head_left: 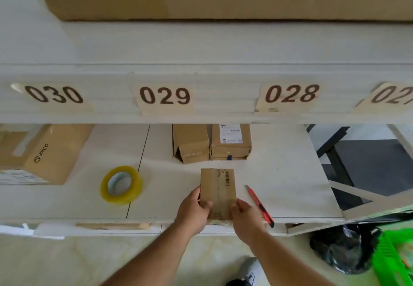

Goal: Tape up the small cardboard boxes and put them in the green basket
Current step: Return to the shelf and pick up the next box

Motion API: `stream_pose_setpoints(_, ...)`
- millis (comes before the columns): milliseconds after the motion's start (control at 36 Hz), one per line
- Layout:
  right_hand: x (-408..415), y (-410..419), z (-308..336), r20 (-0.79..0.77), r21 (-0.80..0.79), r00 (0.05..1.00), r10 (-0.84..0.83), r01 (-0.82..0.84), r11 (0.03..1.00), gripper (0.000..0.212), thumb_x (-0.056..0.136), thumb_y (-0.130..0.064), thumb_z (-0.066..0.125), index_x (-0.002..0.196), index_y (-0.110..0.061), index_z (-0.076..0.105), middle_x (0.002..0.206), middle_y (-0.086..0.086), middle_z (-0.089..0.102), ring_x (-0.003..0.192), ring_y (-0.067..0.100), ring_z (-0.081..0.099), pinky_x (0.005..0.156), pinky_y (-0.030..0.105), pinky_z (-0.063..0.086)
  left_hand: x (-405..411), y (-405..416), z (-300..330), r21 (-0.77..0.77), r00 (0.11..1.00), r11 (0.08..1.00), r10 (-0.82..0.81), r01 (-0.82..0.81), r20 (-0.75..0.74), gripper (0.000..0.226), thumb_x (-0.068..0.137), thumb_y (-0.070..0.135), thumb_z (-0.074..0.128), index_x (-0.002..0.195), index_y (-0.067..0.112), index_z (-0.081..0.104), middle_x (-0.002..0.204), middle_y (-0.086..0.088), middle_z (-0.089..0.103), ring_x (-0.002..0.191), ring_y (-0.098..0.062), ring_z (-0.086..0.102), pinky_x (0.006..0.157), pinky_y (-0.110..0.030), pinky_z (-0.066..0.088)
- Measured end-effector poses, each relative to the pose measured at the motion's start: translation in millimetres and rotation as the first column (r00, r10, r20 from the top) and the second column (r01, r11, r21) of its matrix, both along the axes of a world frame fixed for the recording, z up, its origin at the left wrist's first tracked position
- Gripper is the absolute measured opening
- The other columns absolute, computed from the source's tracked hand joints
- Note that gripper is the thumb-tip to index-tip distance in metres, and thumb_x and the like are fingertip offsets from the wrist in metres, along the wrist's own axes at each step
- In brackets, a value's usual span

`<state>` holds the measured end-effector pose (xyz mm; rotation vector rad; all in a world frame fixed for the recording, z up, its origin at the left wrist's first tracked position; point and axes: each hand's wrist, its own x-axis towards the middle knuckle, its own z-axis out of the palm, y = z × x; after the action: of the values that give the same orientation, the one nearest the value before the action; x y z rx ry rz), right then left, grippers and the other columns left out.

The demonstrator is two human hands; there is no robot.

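Observation:
A small cardboard box (218, 187) with a barcode lies flat near the front edge of the white shelf. My left hand (193, 210) grips its near left corner, thumb on top. My right hand (245, 216) grips its near right corner the same way. Two more small boxes (191, 143) (231, 142) stand side by side farther back; the left one has an open end flap. A yellowish roll of clear tape (121, 185) lies to the left of the held box. The green basket (393, 256) sits on the floor at the lower right.
A red utility knife (260, 206) lies just right of my right hand, reaching the shelf edge. A larger PICO box (44, 153) sits at the left. A black plastic bag (342, 247) lies beside the basket. An upper shelf beam with number labels (165, 95) overhangs.

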<state>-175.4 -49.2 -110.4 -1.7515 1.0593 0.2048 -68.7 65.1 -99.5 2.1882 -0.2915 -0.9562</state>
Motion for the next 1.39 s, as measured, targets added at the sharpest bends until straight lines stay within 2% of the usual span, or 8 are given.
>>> stream_pose_setpoints(167, 4, 4, -5, -0.008, -0.044, 0.997, 0.072, -0.073, 0.996, 0.043, 0.108, -0.025, 0.031, 0.148, -0.037, 0.039, 0.116, -0.009, 0.066, 0.085, 0.016, 0.066, 0.064, 0.027, 0.050, 2, 5, -11, -0.001, 0.999, 0.999, -0.041, 0.041, 0.015, 0.052, 0.103, 0.028, 0.052, 0.152, 0.032, 0.035, 0.136, 0.008, 0.058, 0.116, -0.014, 0.057, 0.103, -0.030, 0.049)
stream_pose_setpoints(389, 3, -1, 0, 0.026, -0.009, 0.998, 0.060, -0.060, 0.998, 0.041, 0.106, -0.015, 0.033, 0.134, -0.038, 0.052, 0.108, -0.011, 0.067, 0.091, 0.012, 0.064, 0.085, 0.038, 0.058, 5, 9, -18, -0.042, 0.996, 0.995, -0.086, 0.086, 0.005, 0.055, 0.102, 0.030, 0.050, 0.152, 0.036, 0.028, 0.140, 0.010, 0.055, 0.120, -0.011, 0.055, 0.103, -0.028, 0.046)
stream_pose_setpoints(556, 17, -11, -5, 0.009, 0.051, 1.000, 0.024, -0.024, 0.998, 0.065, 0.097, -0.007, 0.032, 0.152, -0.043, 0.035, 0.106, -0.012, 0.062, 0.081, 0.019, 0.066, 0.059, 0.034, 0.055, 16, 4, -19, -0.059, 0.993, 0.992, -0.115, 0.114, -0.017, 0.087, 0.097, 0.021, 0.057, 0.152, 0.054, -0.001, 0.156, 0.012, 0.032, 0.132, -0.017, 0.049, 0.104, -0.037, 0.050)
stream_pose_setpoints(750, 19, -16, -3, 0.025, 0.054, 1.000, 0.011, -0.013, 0.998, 0.061, 0.104, -0.009, 0.034, 0.154, -0.043, 0.031, 0.101, -0.019, 0.051, 0.088, 0.020, 0.053, 0.070, 0.039, 0.051, 20, 7, -24, -0.052, 0.987, 0.987, -0.155, 0.153, -0.050, 0.079, 0.101, 0.022, 0.056, 0.154, 0.052, 0.006, 0.162, 0.010, 0.024, 0.143, -0.018, 0.037, 0.111, -0.035, 0.043)
stream_pose_setpoints(917, 12, -10, -2, -0.008, 0.004, 0.996, 0.088, -0.088, 0.996, 0.063, 0.107, -0.012, 0.029, 0.162, -0.039, 0.014, 0.111, -0.013, 0.056, 0.074, 0.011, 0.054, 0.047, 0.012, 0.040, 17, 6, -26, -0.034, 0.987, 0.987, -0.159, 0.158, -0.038, 0.085, 0.101, 0.027, 0.055, 0.154, 0.050, -0.007, 0.157, 0.012, 0.032, 0.127, -0.014, 0.049, 0.100, -0.032, 0.050)
stream_pose_setpoints(1056, 13, -6, 2, -0.006, 0.019, 0.997, 0.082, -0.082, 0.996, 0.062, 0.108, -0.014, 0.027, 0.162, -0.036, 0.004, 0.126, -0.005, 0.053, 0.071, 0.008, 0.052, 0.042, 0.009, 0.036, 15, 4, -28, 0.021, 0.988, 0.990, -0.141, 0.143, -0.057, 0.081, 0.103, 0.030, 0.050, 0.157, 0.038, -0.009, 0.158, 0.004, 0.035, 0.130, -0.019, 0.050, 0.105, -0.031, 0.044)
stream_pose_setpoints(1250, 22, 8, -4, -0.028, -0.006, 0.999, 0.040, -0.040, 0.999, 0.077, 0.101, -0.008, 0.032, 0.162, -0.035, -0.004, 0.151, -0.005, 0.046, 0.118, 0.020, 0.058, 0.098, 0.038, 0.055, 8, -2, -21, 0.053, 0.986, 0.985, -0.164, 0.166, -0.040, 0.079, 0.105, 0.027, 0.043, 0.156, 0.037, -0.016, 0.158, 0.005, 0.032, 0.125, -0.018, 0.049, 0.104, -0.032, 0.043)
stream_pose_setpoints(1389, 24, -1, 3, -0.082, -0.071, 0.992, 0.098, -0.104, 0.992, 0.061, 0.102, -0.014, 0.035, 0.158, -0.027, 0.018, 0.124, -0.006, 0.059, 0.094, 0.017, 0.059, 0.075, 0.032, 0.052, 15, -3, -21, 0.044, 0.988, 0.987, -0.155, 0.156, -0.014, 0.074, 0.099, 0.023, 0.053, 0.157, 0.030, 0.007, 0.149, 0.002, 0.044, 0.126, -0.020, 0.053, 0.107, -0.036, 0.046)
